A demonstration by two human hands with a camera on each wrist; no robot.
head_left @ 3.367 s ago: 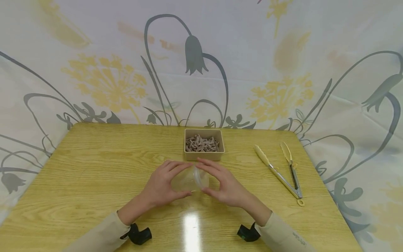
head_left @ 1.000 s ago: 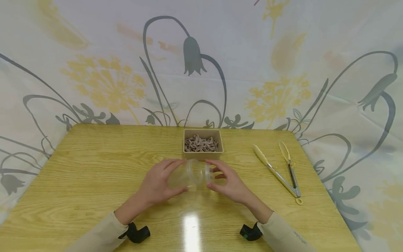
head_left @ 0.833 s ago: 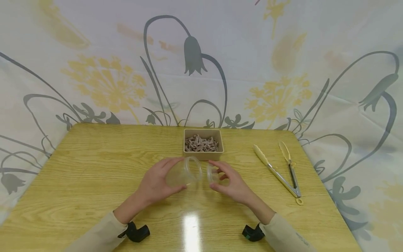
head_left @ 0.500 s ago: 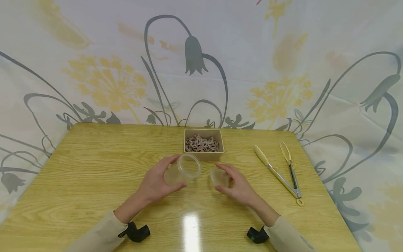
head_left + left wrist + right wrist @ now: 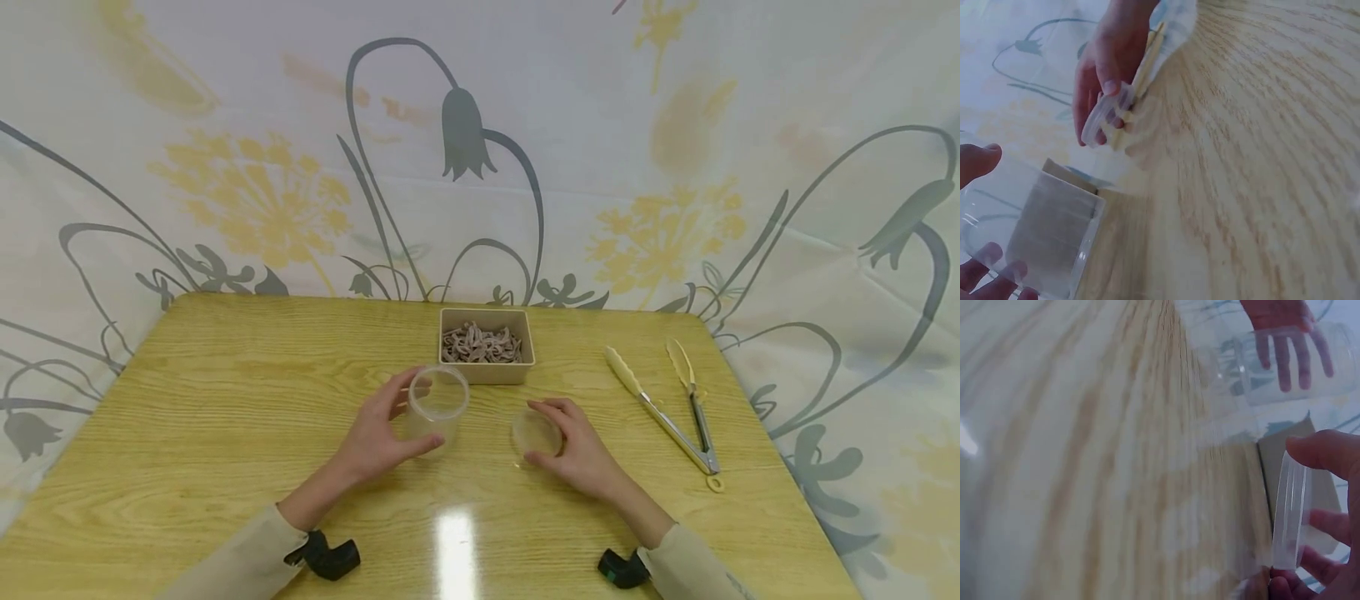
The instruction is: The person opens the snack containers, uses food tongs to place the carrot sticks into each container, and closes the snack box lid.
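Note:
A clear plastic jar (image 5: 437, 417) with no lid on it stands nearly upright in the head view, its round mouth turned up. My left hand (image 5: 378, 437) grips it from the left, thumb in front and fingers behind; they show through the wall in the right wrist view. To the right, my right hand (image 5: 585, 454) pinches the jar's round translucent lid (image 5: 536, 435) by its edge, apart from the jar. Edge-on, the lid (image 5: 1290, 512) appears between thumb and fingers in the right wrist view.
Behind the hands stands a beige rectangular box (image 5: 487, 373) with brownish-grey strips (image 5: 482, 343) in it. Spread tongs (image 5: 675, 425) with cream tips lie at the right of the wooden table (image 5: 262, 367). A flower-patterned cloth (image 5: 480, 150) hangs behind the table.
The lid has come off the jar. My right hand has carried it right and tilted it flatter, while my left hand has turned the jar from its side to mouth up.

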